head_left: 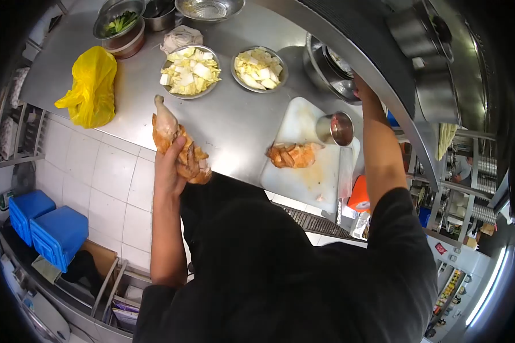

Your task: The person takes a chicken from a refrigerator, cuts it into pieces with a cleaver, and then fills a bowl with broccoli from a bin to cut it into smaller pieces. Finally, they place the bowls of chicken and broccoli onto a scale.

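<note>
My left hand (170, 166) is closed around a browned piece of cooked chicken (180, 146), its leg end pointing up, over the table's front edge. My right hand (358, 88) reaches to a stack of metal bowls (326, 66) at the back right. Its fingers are mostly hidden by the shelf edge and arm, so their grip does not show. Between the hands, a second chicken piece (294, 155) lies on a white cutting board (298, 123). A metal cup (336, 128) and a broad-bladed cleaver (345, 174) are at the board's right side.
Two metal bowls of cut cabbage (190, 71) (258, 68) stand on the steel table (229, 126). A yellow plastic bag (91, 86), a crumpled cloth (182, 39) and a bowl of greens (120, 23) are left. A steel shelf (377, 63) overhangs the right side.
</note>
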The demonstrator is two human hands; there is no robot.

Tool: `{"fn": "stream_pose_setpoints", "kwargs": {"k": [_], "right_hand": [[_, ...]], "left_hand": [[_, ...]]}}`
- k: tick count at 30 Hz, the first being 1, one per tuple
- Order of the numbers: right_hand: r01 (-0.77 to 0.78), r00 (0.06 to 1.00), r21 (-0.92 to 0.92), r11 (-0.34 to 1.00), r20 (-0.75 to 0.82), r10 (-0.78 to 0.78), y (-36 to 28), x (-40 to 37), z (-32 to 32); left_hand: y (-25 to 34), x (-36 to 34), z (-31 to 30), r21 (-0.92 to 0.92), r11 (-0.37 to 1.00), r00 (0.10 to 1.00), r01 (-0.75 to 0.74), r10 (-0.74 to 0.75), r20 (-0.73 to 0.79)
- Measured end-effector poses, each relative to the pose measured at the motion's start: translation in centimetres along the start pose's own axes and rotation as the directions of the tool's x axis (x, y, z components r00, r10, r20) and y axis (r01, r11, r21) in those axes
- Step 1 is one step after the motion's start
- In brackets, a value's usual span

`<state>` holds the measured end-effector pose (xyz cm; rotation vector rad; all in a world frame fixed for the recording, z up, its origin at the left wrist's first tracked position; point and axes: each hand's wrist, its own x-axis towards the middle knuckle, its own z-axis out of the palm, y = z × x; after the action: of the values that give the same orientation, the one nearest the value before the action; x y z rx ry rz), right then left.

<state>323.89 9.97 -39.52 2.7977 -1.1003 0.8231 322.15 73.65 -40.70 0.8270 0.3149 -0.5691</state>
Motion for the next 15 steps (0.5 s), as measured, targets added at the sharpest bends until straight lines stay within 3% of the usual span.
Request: {"fn": "stream_pose_setpoints", "kwargs": {"k": [6,15], "right_hand": [[-0.153,0.988,-0.025,0.988,0.033,0.154,-2.5,1.5,0.4],[-0.195,0.980,0.091,0.977,0.058,0.190,1.5,1.9,-4.9]], "left_hand": [[3.0,0.7,-3.4,0.048,0.999,0.996,0.024,-0.019,-0.090],[3.5,2.3,-1.7,0.048,0.999,1.000,-0.019,0.019,-0.008]]}}
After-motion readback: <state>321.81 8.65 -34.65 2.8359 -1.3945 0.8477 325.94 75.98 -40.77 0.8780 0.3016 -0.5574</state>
